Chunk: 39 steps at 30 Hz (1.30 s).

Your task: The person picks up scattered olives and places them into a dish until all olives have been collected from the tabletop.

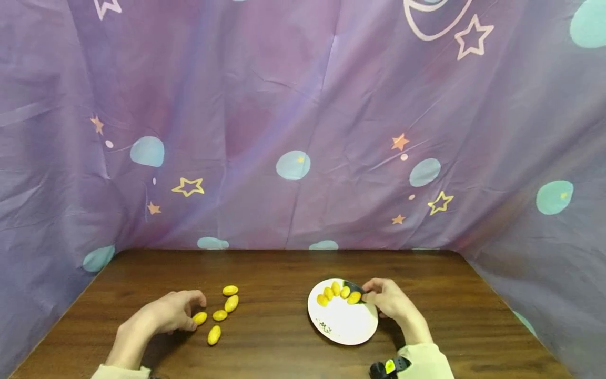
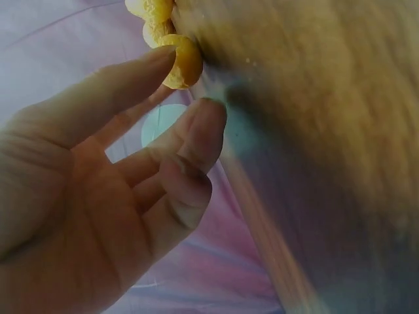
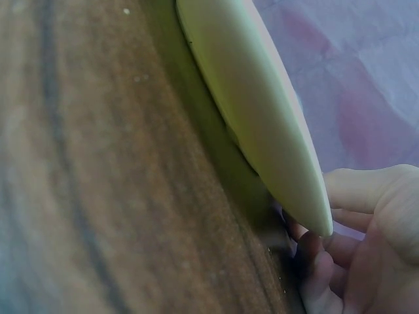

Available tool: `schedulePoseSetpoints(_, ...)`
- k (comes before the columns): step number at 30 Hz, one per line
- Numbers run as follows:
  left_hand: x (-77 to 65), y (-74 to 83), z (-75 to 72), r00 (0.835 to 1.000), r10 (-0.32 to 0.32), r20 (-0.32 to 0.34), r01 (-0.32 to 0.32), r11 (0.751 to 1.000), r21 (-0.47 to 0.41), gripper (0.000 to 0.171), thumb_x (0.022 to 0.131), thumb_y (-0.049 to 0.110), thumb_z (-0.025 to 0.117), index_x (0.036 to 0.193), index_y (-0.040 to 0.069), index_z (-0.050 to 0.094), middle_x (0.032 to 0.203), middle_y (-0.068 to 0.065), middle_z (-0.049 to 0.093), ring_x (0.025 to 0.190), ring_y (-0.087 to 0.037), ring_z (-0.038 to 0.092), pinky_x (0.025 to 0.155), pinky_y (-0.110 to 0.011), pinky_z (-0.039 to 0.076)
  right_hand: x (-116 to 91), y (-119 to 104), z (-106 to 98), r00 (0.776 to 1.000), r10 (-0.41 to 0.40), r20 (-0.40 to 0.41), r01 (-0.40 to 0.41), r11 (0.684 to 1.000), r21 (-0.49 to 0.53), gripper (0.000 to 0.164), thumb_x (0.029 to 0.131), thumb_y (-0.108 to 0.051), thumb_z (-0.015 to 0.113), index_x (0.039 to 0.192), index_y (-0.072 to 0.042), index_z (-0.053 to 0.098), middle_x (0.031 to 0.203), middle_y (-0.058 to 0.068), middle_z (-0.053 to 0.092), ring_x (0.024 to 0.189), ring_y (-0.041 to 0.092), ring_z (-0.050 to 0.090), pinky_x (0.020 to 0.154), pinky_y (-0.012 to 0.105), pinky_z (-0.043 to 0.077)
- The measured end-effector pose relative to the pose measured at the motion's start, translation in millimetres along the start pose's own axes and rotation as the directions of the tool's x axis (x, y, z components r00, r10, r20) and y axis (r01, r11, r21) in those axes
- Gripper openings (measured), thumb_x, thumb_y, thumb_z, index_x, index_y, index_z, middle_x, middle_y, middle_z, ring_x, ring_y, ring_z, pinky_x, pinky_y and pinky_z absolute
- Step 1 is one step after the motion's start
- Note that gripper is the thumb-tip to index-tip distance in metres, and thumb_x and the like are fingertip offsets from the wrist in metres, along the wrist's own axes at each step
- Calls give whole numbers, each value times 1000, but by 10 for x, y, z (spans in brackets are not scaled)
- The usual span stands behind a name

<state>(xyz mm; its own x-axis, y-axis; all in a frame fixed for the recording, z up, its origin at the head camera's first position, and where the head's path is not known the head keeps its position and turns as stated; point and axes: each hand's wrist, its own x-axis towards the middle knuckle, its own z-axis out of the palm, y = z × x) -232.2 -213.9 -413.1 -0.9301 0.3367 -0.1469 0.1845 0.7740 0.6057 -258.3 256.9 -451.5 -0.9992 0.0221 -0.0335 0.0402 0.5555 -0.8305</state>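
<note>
My left hand (image 1: 165, 315) is at the left of the table beside a loose group of small yellow oval fruits. Its thumb tip is right at the nearest fruit (image 1: 200, 318), and in the left wrist view the thumb overlaps a yellow fruit (image 2: 186, 62) while the other fingers are loosely bent and apart. On the right, a white plate (image 1: 347, 322) with a dark patch at its far rim carries several of the same yellow fruits (image 1: 335, 288). My right hand (image 1: 389, 301) grips the plate's right rim, thumb above and fingers below.
More yellow fruits (image 1: 231, 303) lie on the brown wooden table (image 1: 270, 321) to the right of the left hand. A purple patterned cloth (image 1: 265, 121) hangs behind the table and along its sides. A dark band (image 1: 389, 367) is on the right wrist.
</note>
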Motion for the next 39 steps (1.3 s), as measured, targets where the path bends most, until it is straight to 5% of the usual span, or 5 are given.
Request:
schedulePoseSetpoints(11, 17, -49, 21, 999, 41, 12, -41, 999, 18, 30, 71, -8, 73, 83, 13, 55, 66, -2, 49, 51, -14, 45, 45, -23, 36, -14, -47, 34, 1000, 13, -1, -13, 1000, -6, 16, 85, -2, 63, 101, -2, 65, 83, 5, 61, 67, 20, 54, 53, 33, 44)
schedulePoseSetpoints(16, 70, -1, 37, 994, 108, -3, -107, 991, 79, 31, 69, -7, 74, 83, 13, 54, 66, 1, 48, 57, -14, 44, 52, -26, 35, -62, -9, -17, 1000, 9, 1, -9, 1000, -8, 17, 85, -3, 65, 102, -2, 65, 84, 5, 61, 68, 20, 55, 53, 34, 45)
schedulePoseSetpoints(30, 166, 286, -19, 939, 334, -80, -320, 936, 145, 33, 69, -2, 76, 87, 13, 53, 71, 5, 52, 62, -10, 47, 55, -27, 40, -21, 36, -44, 1000, 20, -2, -20, 1000, 14, 18, 85, -4, 64, 103, -1, 64, 84, 6, 61, 68, 19, 55, 54, 33, 46)
schedulePoseSetpoints(39, 221, 639, 185, 921, 377, -96, -373, 926, 59, 30, 73, -6, 73, 89, 10, 53, 69, 3, 51, 60, -8, 47, 53, -25, 41, 1, 45, -56, 1000, 3, 12, -3, 1000, 16, 14, 85, -3, 66, 99, -2, 65, 80, 4, 58, 66, 18, 53, 51, 31, 43)
